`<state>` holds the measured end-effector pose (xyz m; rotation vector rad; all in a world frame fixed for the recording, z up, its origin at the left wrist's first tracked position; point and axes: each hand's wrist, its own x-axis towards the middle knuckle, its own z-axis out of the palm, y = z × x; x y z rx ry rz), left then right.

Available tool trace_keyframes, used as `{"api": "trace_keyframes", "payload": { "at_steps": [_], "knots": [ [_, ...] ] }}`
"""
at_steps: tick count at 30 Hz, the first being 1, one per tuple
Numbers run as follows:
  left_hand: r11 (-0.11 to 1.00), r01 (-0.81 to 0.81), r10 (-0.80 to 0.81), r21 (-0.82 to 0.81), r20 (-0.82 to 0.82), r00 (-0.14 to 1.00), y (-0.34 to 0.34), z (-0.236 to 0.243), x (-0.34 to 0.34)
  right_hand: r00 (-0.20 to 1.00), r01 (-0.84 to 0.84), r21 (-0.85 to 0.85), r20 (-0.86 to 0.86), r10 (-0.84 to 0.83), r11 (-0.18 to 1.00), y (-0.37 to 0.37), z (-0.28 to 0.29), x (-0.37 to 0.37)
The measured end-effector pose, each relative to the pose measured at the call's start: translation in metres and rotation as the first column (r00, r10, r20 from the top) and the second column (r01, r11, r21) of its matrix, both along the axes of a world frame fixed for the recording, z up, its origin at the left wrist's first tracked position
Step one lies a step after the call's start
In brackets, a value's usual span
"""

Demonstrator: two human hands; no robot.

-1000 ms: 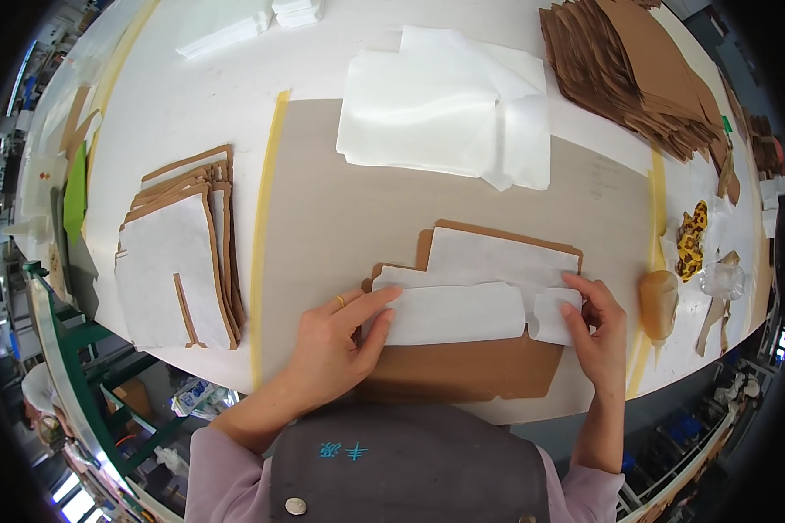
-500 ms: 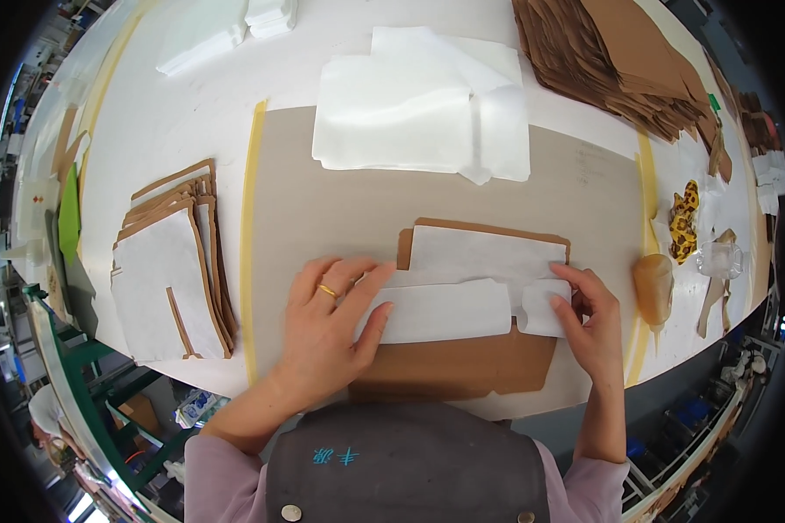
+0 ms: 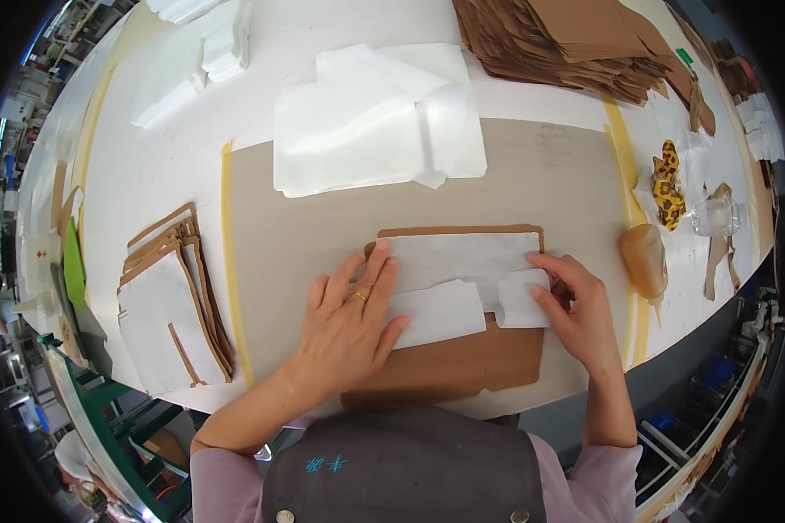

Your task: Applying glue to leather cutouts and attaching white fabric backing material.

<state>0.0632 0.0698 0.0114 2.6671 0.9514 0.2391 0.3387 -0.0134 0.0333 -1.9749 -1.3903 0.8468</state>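
Observation:
In front of me lies a brown, leather-like piece (image 3: 453, 370) with a white lining sheet (image 3: 462, 253) on its far part. The sheet's near edge has two flaps: a long white flap (image 3: 438, 314) and a shorter, curling right flap (image 3: 519, 301). My left hand (image 3: 349, 309) is open, its fingers spread over the left end, fingertips near the sheet's far left corner. At the right end, my right hand (image 3: 576, 305) has thumb and index finger apart, the index on the sheet and the thumb on the short flap. Its other fingers are curled and partly hidden.
Loose white sheets (image 3: 349, 131) lie beyond the work. White-faced brown pieces (image 3: 170, 322) are stacked at left, and a large brown stack (image 3: 567, 44) stands far right. An amber lump (image 3: 644, 261), a spotted cloth (image 3: 668, 187) and a clear jar (image 3: 715, 216) sit at right.
My left hand has moved onto the sheet's far left corner, its fingers flatter. The long flap now lies more slanted. The whole view has shifted slightly; the right hand keeps its place at the right end.

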Motion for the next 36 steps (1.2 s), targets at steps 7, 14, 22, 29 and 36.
{"api": "trace_keyframes", "payload": {
  "at_steps": [7, 14, 22, 29, 36],
  "knots": [
    [0.992, 0.109, -0.113, 0.061, 0.063, 0.992, 0.016, 0.011, 0.052, 0.998, -0.056, 0.003, 0.029, 0.056, 0.998, 0.001, -0.004, 0.003],
    [0.931, 0.363, -0.348, -0.035, 0.214, 0.913, 0.031, -0.015, 0.119, 0.995, -0.072, -0.022, 0.069, 0.074, 0.997, -0.002, -0.001, 0.002],
    [0.926, 0.377, -0.365, -0.01, 0.231, 0.902, 0.033, -0.017, 0.121, 0.995, -0.071, -0.006, 0.069, 0.071, 0.997, -0.004, -0.003, 0.006],
    [0.934, 0.358, -0.345, -0.017, 0.23, 0.91, 0.03, -0.024, 0.119, 0.993, -0.062, 0.039, 0.103, 0.057, 0.997, -0.007, -0.004, 0.002],
    [0.931, 0.361, -0.339, -0.054, 0.243, 0.909, 0.035, -0.017, 0.117, 0.9, -0.253, 0.314, -0.271, 0.342, 0.915, -0.047, 0.003, 0.002]
  ]
}}
